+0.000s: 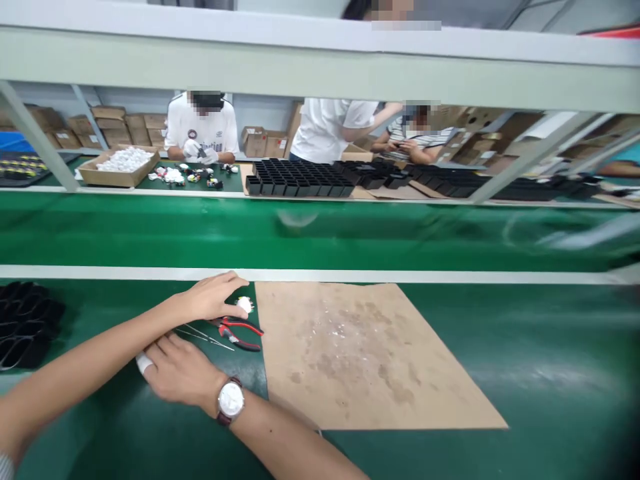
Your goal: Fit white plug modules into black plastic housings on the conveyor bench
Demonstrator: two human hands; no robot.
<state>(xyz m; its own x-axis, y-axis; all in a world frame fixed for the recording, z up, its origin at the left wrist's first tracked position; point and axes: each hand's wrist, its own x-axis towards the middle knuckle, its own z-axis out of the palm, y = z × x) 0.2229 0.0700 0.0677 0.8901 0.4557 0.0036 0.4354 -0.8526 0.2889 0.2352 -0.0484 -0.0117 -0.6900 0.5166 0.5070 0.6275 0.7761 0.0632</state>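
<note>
My left hand point(215, 297) reaches over the green bench with thumb and forefinger apart around a small round white part point(245, 305). The thumb is close to its lower edge; I cannot tell if it touches. Just below lie pliers point(241, 333) with red and black handles and thin metal tweezers point(210, 339). My right hand point(183, 373), a watch on its wrist, is low over the bench beneath my left forearm. Its thumb, wrapped in white, stands apart from the fingers, whose tips are partly hidden; I see nothing held there.
A stained cardboard sheet point(370, 360) lies right of the tools. Black cup-like holders point(27, 323) stand at the left. Beyond a white rail point(350, 275) runs a green belt point(200, 230). On the far bench are black trays point(300, 179), a box of white parts point(120, 167) and co-workers.
</note>
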